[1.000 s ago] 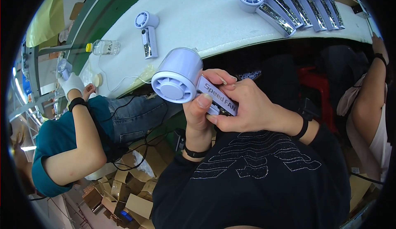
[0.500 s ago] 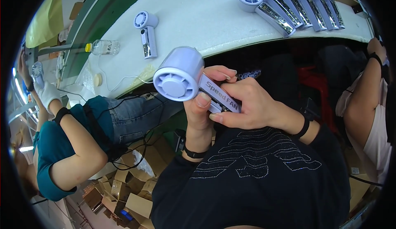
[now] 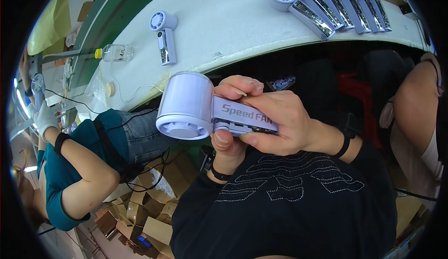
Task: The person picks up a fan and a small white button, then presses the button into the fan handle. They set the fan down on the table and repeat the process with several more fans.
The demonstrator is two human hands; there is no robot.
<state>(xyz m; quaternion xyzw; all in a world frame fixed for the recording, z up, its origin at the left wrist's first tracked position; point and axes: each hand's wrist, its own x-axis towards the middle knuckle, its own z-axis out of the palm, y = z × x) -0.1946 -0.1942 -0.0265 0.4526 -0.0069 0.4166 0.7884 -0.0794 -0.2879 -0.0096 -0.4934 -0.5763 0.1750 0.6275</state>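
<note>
At the far left a co-worker's gloved hand [image 3: 44,118] is raised beside the table edge, their bent arm in a teal sleeve below it. On the white table [image 3: 242,35] near that side lie a small clear bottle [image 3: 114,52] with a yellow cap and a single handheld fan [image 3: 164,35], well apart from everything else on the top.

In the middle, below the table's curved front edge, the person holds a pale handheld fan [image 3: 186,105] close to the chest, its round head pointing left and its handle running right. The left hand [image 3: 228,119] is closed around the handle just behind the head, fingers curled over the top and thumb pressed underneath. The right hand [image 3: 284,121] wraps the rest of the handle (its thumb lies along the lower edge, where a strip of dark circuit board shows), so both hands are shut on the same fan and touch each other.

At the upper right a row of fans [image 3: 336,0] lies side by side near the table's far edge; a broad bare stretch of table separates it from the lone fan
</note>
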